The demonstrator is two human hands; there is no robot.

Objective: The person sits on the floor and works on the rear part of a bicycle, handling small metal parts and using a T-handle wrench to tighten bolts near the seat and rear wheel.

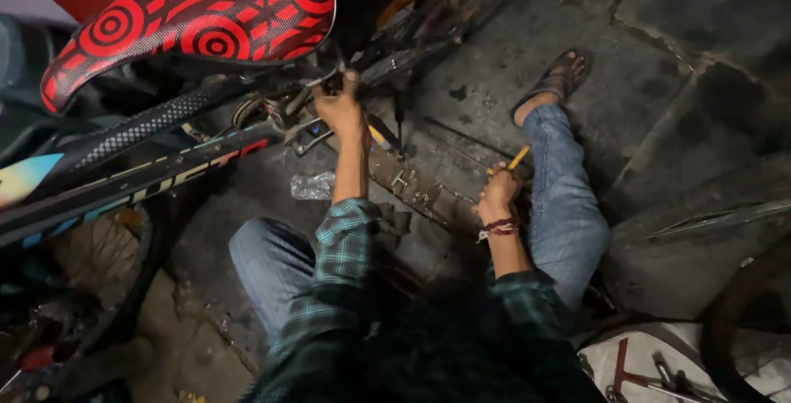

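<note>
Bicycle frame tube, dark with coloured lettering and a carbon-weave pattern [140, 174], runs on a slant from lower left up toward the middle of the view, under a red saddle printed with black-ringed targets [198, 16]. Its long axis ends at a cluster of metal fittings and a small sprocket [272, 114], just beside the left hand.

Next in size, a strip of worn board or leather with metal bits on it [416, 193] lies on the stained grey concrete floor [643, 82], between the person's denim-clad knees.

The left hand [339, 110] reaches up and forward on an outstretched arm, fingers curled around a part at the frame's rear joint, thumb pointing up; what exactly it clasps is hidden in shadow. It is by far the nearer hand to the bicycle.

The right hand [498, 195] sits lower and well apart from the frame, closed around a thin yellow-handled tool [517, 158] that points up and to the right, away from the fittings.
</note>
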